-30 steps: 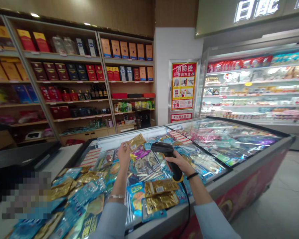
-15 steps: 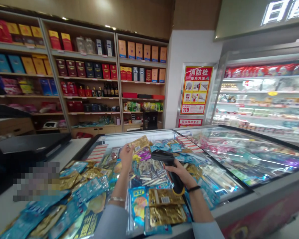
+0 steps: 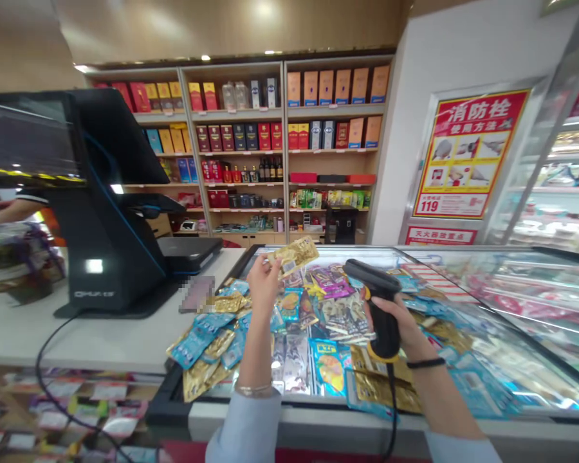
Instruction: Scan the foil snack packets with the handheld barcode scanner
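Observation:
My left hand [image 3: 263, 283] pinches a gold foil packet [image 3: 296, 254] by its left end, held up above the glass-topped freezer [image 3: 313, 402]. In my right hand [image 3: 398, 315] is a black barcode scanner [image 3: 383, 302] with a yellow ring at its base, its head pointing left towards the packet. Blue packets [image 3: 200, 341] and gold packets lie piled at the left of the freezer top. Below the scanner rest a blue packet with an orange picture [image 3: 329, 368] and more gold packets [image 3: 383, 386]. Purple packets [image 3: 335, 283] show between my hands.
A black checkout terminal [image 3: 110, 212] stands on the white counter [image 3: 19, 334] at left, its cable hanging down in front. Shelves of boxed bottles [image 3: 241, 138] line the back wall. Another person's arm [image 3: 9, 212] shows at far left, and a red sign [image 3: 473, 154] hangs at right.
The view has swung left, bringing the checkout terminal in. My left hand still holds the gold packet up, and my right hand keeps its grip on the scanner.

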`<state>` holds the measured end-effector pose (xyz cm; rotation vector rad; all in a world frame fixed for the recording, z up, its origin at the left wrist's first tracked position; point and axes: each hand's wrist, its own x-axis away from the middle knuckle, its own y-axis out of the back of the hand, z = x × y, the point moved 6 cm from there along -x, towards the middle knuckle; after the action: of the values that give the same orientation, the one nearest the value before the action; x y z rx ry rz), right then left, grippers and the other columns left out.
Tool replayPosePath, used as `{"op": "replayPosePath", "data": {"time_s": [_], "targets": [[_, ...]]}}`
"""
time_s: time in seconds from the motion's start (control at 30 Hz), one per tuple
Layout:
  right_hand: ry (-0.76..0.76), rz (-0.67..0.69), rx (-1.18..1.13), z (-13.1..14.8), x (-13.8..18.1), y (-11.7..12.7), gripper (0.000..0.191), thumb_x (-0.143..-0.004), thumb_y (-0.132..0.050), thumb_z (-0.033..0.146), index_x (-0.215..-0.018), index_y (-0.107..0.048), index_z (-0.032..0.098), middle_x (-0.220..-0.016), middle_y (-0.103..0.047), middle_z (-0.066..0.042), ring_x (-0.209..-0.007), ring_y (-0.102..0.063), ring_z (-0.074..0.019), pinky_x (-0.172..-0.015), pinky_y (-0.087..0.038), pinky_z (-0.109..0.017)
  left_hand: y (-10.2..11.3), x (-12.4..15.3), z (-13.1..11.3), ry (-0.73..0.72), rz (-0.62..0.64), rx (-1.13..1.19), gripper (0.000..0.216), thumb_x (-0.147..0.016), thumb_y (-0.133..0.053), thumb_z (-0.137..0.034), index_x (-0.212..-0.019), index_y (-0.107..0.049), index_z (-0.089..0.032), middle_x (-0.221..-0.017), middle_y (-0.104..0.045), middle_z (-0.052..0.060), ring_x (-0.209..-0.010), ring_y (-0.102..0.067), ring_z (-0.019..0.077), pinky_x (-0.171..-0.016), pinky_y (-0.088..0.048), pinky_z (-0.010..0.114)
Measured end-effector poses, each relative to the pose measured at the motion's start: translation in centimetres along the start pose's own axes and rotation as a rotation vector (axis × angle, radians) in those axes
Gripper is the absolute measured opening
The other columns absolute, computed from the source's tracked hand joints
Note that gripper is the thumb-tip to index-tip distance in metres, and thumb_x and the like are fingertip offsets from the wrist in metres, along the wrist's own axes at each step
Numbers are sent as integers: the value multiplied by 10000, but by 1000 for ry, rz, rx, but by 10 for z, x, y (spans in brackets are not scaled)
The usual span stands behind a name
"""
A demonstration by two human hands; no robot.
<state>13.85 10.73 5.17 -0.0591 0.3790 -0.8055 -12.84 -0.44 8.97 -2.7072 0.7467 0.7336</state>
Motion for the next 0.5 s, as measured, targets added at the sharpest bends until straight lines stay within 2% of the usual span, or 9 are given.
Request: {"op": "replayPosePath", "data": {"time_s": [0.17, 0.3, 0.4, 0.5], "targets": [[47, 98, -182, -15, -24, -81, 301, -726, -659, 455, -852, -579, 195, -507, -578, 9, -372, -496, -128, -358, -399, -242, 114, -6, 0, 52, -188, -72, 311, -772, -633, -378, -997, -588, -167, -820, -718, 35, -708, -685, 184, -587, -540, 264], [52, 173, -295, -41, -46, -145, 325, -718, -641, 463, -875, -577, 186, -508, -572, 21, -373, -500, -124, -365, -415, -238, 187, 3, 6, 89, -334, -310, 338, -757, -635, -323, -1063, -600, -183, -728, -695, 5, -652, -658, 176, -601, -494, 258], [32, 211, -332, -66, -62, -181, 326, -702, -638, 463, -850, -582, 179, -487, -566, 21, -362, -493, -118, -364, -408, -229, 215, 8, 18, 75, -349, -561, 296, -782, -593, -301, -1058, -633, -202, -657, -661, -7, -618, -616, 179, -618, -446, 267], [-25, 222, -361, -94, -73, -202, 320, -687, -644, 454, -826, -588, 171, -490, -580, 14, -351, -488, -114, -357, -400, -222, 219, 8, 42, 89, -262, -739, 217, -830, -503, -279, -936, -678, -206, -664, -651, 24, -639, -599, 203, -634, -410, 289]]}}
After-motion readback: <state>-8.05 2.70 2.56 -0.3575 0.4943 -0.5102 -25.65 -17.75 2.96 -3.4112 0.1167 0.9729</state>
